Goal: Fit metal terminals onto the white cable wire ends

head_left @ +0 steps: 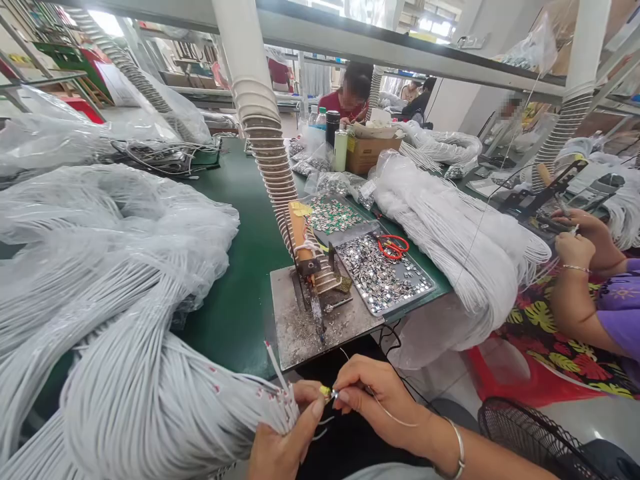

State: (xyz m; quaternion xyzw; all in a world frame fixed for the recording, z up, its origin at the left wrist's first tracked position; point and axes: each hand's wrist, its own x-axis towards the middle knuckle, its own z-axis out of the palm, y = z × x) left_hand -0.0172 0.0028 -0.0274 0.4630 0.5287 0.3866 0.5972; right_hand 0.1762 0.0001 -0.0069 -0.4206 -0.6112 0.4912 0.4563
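Observation:
My left hand (290,427) is closed at the edge of a thick bundle of white cables (200,393), its thumb and finger pinching a cable end that is mostly hidden. A small yellow piece (325,390) shows at those fingertips. Touching it is a tiny shiny metal connector (335,395), pinched by my right hand (375,393). A thin wire, like solder wire (390,412), also runs through the right hand and curls out below it. One cable (276,365) with a red tip sticks up from the bundle. Just beyond my hands stands a soldering iron (317,310) on a stained metal plate (295,333).
A tray of small metal connectors (375,280) holds red-handled scissors (393,247); behind it lies a tray of green circuit boards (333,215). A ribbed exhaust hose (267,147) hangs over the iron. More bagged cables (440,233) lie right, near a co-worker's hands (575,247).

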